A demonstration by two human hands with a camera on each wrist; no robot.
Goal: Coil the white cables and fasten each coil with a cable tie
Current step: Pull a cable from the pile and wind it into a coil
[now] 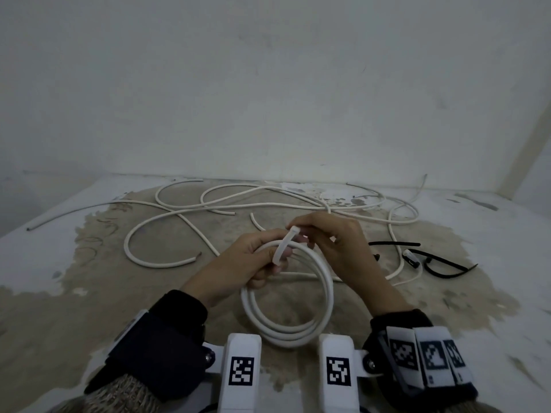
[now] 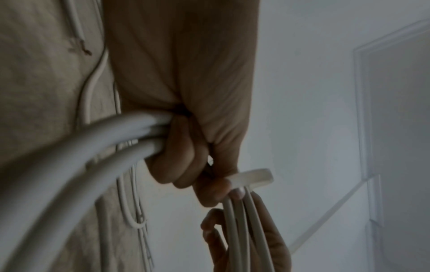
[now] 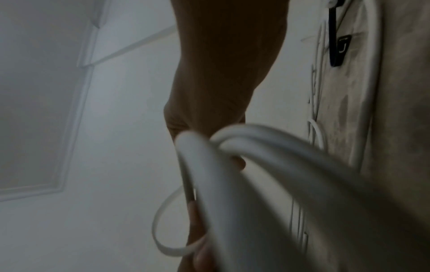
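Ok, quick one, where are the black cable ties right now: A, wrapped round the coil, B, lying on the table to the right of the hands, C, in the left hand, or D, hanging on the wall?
B: the black cable ties lie on the table right of the hands, while a white strap loops over the coil.

Coil (image 1: 287,296): near arc hidden behind the wrist camera mounts (image 1: 243,371). Left wrist view: coil strands close to lens blurred. Right wrist view: strands blurred; right hand fingers mostly hidden behind them. White cable tie (image 1: 283,245): lower end hidden among left hand (image 1: 253,260) fingers. Small white connector (image 1: 411,257) on tabletop (image 1: 492,234): type too small to tell.
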